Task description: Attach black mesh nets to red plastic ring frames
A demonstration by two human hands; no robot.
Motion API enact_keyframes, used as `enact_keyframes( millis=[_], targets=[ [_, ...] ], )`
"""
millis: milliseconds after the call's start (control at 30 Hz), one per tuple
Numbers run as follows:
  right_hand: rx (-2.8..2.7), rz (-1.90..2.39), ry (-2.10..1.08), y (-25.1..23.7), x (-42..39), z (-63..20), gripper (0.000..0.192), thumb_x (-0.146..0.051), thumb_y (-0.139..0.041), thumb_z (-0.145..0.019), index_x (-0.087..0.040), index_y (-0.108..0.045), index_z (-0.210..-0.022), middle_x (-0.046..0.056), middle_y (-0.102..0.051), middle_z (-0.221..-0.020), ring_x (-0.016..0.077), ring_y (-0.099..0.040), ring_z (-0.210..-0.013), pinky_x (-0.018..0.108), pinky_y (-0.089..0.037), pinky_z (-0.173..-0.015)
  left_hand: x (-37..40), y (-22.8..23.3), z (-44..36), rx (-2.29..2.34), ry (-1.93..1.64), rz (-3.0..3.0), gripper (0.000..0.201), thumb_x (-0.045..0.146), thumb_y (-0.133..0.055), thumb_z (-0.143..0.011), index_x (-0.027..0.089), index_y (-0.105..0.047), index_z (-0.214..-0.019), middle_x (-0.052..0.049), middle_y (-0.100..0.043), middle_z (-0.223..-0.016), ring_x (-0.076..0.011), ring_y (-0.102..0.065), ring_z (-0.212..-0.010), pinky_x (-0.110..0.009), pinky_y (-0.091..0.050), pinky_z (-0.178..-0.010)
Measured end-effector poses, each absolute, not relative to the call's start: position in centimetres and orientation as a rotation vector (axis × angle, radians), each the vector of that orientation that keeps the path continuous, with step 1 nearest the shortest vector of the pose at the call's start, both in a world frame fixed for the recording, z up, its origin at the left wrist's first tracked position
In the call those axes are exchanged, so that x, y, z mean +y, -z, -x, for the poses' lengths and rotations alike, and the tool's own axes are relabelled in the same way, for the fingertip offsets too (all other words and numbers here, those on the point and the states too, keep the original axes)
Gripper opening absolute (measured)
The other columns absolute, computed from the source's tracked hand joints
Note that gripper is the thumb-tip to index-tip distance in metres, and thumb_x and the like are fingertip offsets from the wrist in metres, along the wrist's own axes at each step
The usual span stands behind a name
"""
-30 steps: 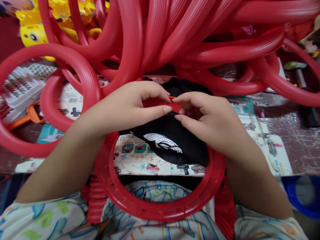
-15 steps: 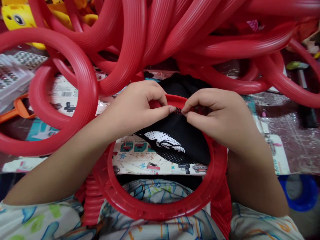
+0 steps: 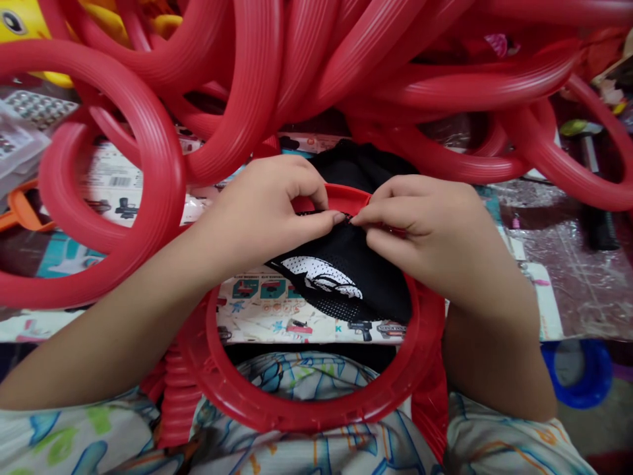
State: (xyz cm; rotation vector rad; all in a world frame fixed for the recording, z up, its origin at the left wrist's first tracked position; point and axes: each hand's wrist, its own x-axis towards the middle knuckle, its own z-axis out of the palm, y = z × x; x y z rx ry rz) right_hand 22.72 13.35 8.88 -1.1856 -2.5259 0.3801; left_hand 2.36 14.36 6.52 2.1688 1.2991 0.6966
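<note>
A red plastic ring (image 3: 297, 415) leans between my lap and the table edge. Black mesh fabric (image 3: 380, 284) with a white print hangs through its opening and spreads behind it. At the ring's far rim, my left hand (image 3: 287, 208) is closed, its thumb pressing the edge of the fabric against the ring. Just to its right, my right hand (image 3: 420, 231) pinches the same fabric edge between thumb and fingers. The fingertips of both hands are close together; part of the rim is hidden behind them.
A heap of ribbed red hoops (image 3: 257, 86) fills the back of the table, with one large hoop (image 3: 163, 178) at left. Printed cardboard (image 3: 277, 323) lies under the ring. An orange plastic piece (image 3: 30, 208) and a clear compartment box (image 3: 20, 145) sit far left. A blue round object (image 3: 588, 379) is low at right.
My right fingertips have moved slightly left along the rim, closer to my left thumb. Less mesh shows between the hands, and more of the red rim is visible. The view has shifted slightly.
</note>
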Motion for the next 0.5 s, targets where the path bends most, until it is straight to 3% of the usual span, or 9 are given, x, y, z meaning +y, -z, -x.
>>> enact_keyframes(
  millis=[233, 500],
  targets=[
    [-2.673, 1.207, -0.21, -8.91, 13.3, -22.65, 0.024, -0.016, -0.049, -0.086, -0.019, -0.073, -0.085, 0.008, -0.066, -0.088, 0.0213, -0.058, -0.083, 0.034, -0.041, -0.072, 14.42, -6.58, -2.4, 1.311, -0.656, -2.153, 0.02, 0.034, -0.062, -0.079, 0.017, -0.066, -0.07, -0.004, -0.068, -0.085, -0.0187, -0.062, -0.083, -0.032, -0.046, -0.076],
    [-2.848, 0.987, 0.285, -8.57, 13.22, -23.04, 0.036, -0.023, -0.036, -0.096, -0.018, -0.071, -0.089, 0.008, -0.064, -0.088, 0.0216, -0.055, -0.081, 0.033, -0.038, -0.064, 14.34, -6.99, -2.77, 1.452, -0.472, -2.213, 0.026, 0.04, -0.057, -0.081, 0.018, -0.066, -0.071, -0.003, -0.064, -0.074, -0.0177, -0.057, -0.072, -0.031, -0.04, -0.067]
  ],
)
